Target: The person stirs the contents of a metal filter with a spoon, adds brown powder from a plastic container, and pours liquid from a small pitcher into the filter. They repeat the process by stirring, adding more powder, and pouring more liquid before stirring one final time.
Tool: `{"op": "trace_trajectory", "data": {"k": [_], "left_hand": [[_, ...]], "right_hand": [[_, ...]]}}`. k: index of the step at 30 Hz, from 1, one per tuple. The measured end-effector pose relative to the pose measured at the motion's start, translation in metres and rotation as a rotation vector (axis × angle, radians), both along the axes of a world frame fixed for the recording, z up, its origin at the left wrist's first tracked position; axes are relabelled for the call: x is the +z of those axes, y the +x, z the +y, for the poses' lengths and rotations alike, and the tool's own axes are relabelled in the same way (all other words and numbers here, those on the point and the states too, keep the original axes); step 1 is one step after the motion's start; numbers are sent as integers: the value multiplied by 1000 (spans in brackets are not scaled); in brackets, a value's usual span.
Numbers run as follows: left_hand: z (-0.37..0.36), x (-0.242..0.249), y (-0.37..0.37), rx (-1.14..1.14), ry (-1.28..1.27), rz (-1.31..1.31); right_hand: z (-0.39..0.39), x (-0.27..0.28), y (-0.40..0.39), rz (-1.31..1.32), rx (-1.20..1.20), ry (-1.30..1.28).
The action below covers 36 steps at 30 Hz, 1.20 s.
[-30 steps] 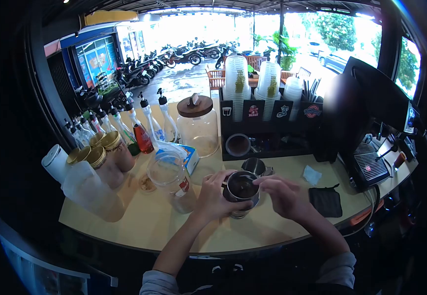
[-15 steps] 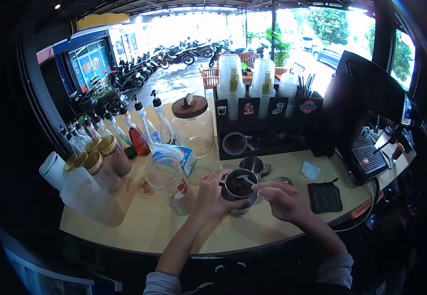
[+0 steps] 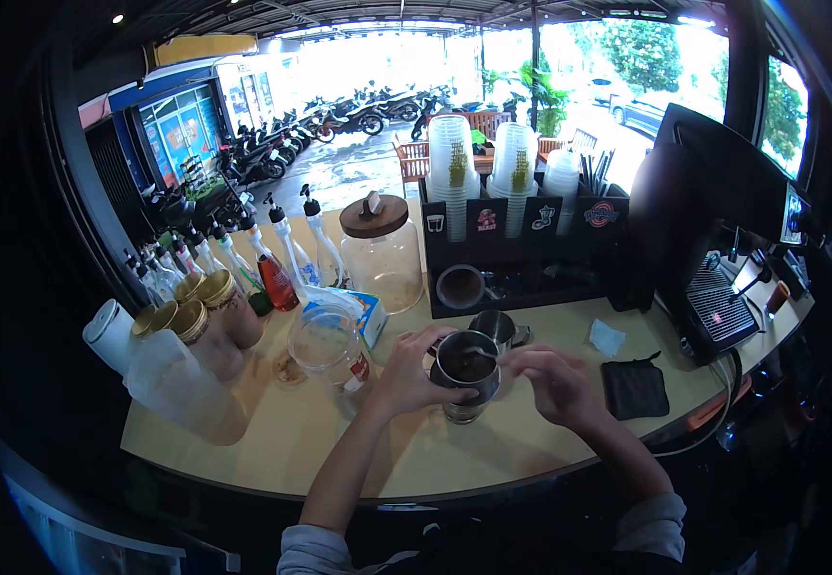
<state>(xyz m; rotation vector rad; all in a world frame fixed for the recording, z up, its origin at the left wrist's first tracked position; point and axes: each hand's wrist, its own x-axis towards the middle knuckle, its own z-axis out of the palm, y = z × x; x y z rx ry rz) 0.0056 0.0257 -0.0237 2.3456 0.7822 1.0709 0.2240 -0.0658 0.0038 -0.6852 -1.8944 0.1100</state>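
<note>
Taking the metal cup (image 3: pixel 467 372) as the clock's center, with 12 straight ahead of me, the black organizer (image 3: pixel 531 256) stands toward 12 to 1 o'clock. Four emblems run along its front: a white cup outline (image 3: pixel 435 222), a red figure (image 3: pixel 486 220) over tiny lettering, a pale green-and-white design (image 3: pixel 543 218) and a round red-and-blue badge (image 3: pixel 602 213). I can't make out the words on any of them. The two tall stacks of clear cups (image 3: pixel 451 158) rising from it carry gold-green print, also too small to read. At 10 o'clock, a clear open jar (image 3: pixel 325 343) wears a red-and-white label (image 3: pixel 359 368) that I can't read, and behind it is a blue-and-white box (image 3: pixel 371 324).

My left hand (image 3: pixel 411 376) is partly closed, wrapped around the near and left sides of the metal cup, thumb across the front. My right hand (image 3: pixel 555 381) is nearly closed, its fingertips pinching a thin spoon (image 3: pixel 481 354) that reaches into the cup from 3 o'clock, over dark contents. The cup is above the counter (image 3: pixel 291 460), near its front edge, with clear glass (image 3: pixel 463 413) showing beneath. A second metal pitcher (image 3: pixel 493 327) sits just beyond at 1 o'clock, and a black pouch (image 3: pixel 635 388) lies at 3.
</note>
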Motion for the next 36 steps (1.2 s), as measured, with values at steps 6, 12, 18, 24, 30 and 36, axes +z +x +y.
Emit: {"op": "trace_trajectory", "data": {"k": [6, 12, 18, 24, 30, 36], "left_hand": [[-2, -1, 1, 15, 1, 2], [-7, 1, 2, 24, -27, -33], [-12, 0, 3, 84, -29, -18], [-16, 3, 3, 80, 38, -39], [-17, 14, 5, 125, 134, 5], [-10, 20, 6, 61, 208, 10]], "right_hand": [[4, -5, -3, 41, 20, -10], [5, -2, -4, 31, 32, -111], [-3, -8, -10, -275, -122, 200], [-6, -11, -10, -348, -103, 310], [-15, -9, -12, -398, -8, 369], [-11, -6, -1, -249, -19, 264]]}}
